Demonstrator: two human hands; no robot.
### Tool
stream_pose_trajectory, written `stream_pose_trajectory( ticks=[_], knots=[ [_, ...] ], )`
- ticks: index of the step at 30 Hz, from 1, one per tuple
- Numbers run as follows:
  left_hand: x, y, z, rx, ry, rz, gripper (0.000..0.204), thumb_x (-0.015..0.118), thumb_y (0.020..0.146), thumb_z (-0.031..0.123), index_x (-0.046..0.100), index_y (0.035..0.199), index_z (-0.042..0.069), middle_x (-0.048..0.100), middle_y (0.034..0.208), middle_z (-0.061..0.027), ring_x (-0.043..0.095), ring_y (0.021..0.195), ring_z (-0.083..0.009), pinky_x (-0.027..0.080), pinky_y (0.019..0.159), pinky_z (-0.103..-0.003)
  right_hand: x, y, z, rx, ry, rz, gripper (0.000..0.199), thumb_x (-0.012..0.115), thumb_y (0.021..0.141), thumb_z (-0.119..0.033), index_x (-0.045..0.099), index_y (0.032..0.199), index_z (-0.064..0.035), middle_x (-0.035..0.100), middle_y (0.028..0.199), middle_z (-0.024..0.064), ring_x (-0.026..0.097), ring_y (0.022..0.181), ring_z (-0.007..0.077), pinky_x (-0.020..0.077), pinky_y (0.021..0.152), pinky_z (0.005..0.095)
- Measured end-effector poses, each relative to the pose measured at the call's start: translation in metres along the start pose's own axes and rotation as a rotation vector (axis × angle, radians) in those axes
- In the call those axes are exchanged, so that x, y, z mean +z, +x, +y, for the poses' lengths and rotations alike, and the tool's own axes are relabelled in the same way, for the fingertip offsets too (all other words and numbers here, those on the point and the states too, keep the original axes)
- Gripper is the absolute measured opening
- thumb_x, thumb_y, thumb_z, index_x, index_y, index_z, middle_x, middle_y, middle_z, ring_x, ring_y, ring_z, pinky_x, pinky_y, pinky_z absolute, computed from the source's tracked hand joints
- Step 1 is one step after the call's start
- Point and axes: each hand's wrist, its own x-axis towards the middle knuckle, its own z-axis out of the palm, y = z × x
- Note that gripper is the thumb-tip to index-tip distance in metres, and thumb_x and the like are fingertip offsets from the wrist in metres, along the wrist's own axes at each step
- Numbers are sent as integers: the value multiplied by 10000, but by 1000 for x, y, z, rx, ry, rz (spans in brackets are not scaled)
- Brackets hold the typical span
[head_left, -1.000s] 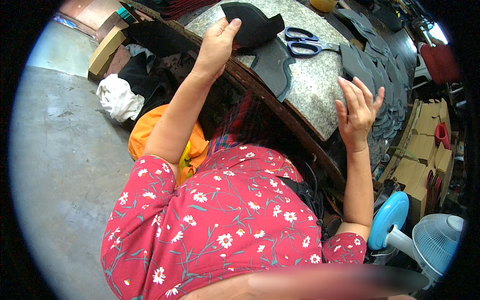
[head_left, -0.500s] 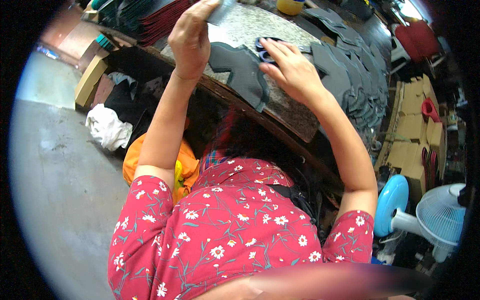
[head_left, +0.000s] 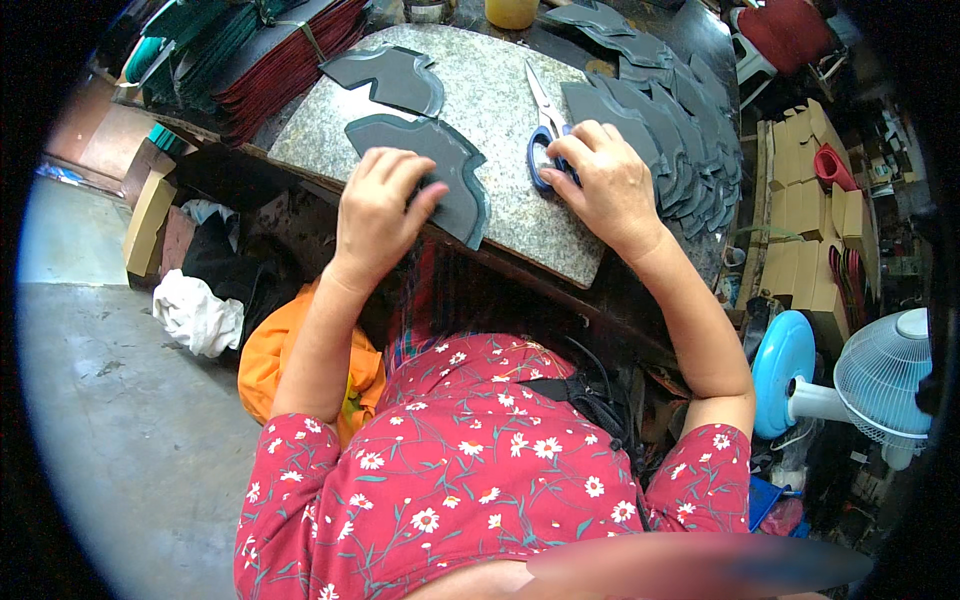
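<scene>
My left hand (head_left: 375, 215) is over the near edge of a dark grey shaped sheet piece (head_left: 447, 185), thumb and fingers apart and slightly blurred. The piece lies at the table's front edge, its left end partly hidden by the hand. Beyond it rests a second grey piece (head_left: 393, 75) of similar outline. My right hand (head_left: 612, 188) is closed on the blue handles of a pair of scissors (head_left: 543, 112), whose blades point away from me on the speckled board (head_left: 500, 110).
Many overlapping grey pieces (head_left: 665, 130) lie at the right. Bundled dark red sheets (head_left: 285, 75) and green sheets (head_left: 205, 85) sit far left. A yellow tub (head_left: 511, 12) stands at the back. Cardboard boxes (head_left: 800, 200) and a fan (head_left: 885, 370) are to the right.
My left hand has come down and nearer, from the board's far side to the near piece. A second piece now lies farther back. My right hand has closed on the scissors.
</scene>
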Motion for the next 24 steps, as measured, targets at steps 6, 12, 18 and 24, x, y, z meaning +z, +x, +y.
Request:
stream_pose_trajectory(
  ticks=[6,12,18,24],
  knots=[
    [6,1,-10,-83,99,13,370,687,844,164,603,1180,34,626,1097,-136,577,1047,-314,475,916,-388,-5,6,-8,198,-58,-233,379,707,817,-311,608,1125,-113,664,880,119,644,830,317,521,760,409],
    [12,8,-15,-110,131,29,406,676,862,172,572,1234,47,621,1116,-136,570,1065,-313,469,924,-390,-27,6,4,459,629,-361,462,685,761,-157,580,1204,-81,654,748,115,646,672,208,497,636,344],
    [9,6,-16,-137,85,-36,462,649,895,277,550,1280,42,603,1184,-157,547,1117,-340,438,974,-414,-66,-38,26,644,1106,-294,475,656,797,-52,558,1262,-52,549,742,-43,485,662,20,365,594,170],
    [11,4,-18,-40,150,-67,516,640,886,360,550,1275,34,574,1271,-172,508,1219,-346,368,1070,-451,-74,-92,71,700,793,-173,439,711,786,-17,584,1205,-43,547,750,-27,491,663,40,396,599,189]
  ],
)
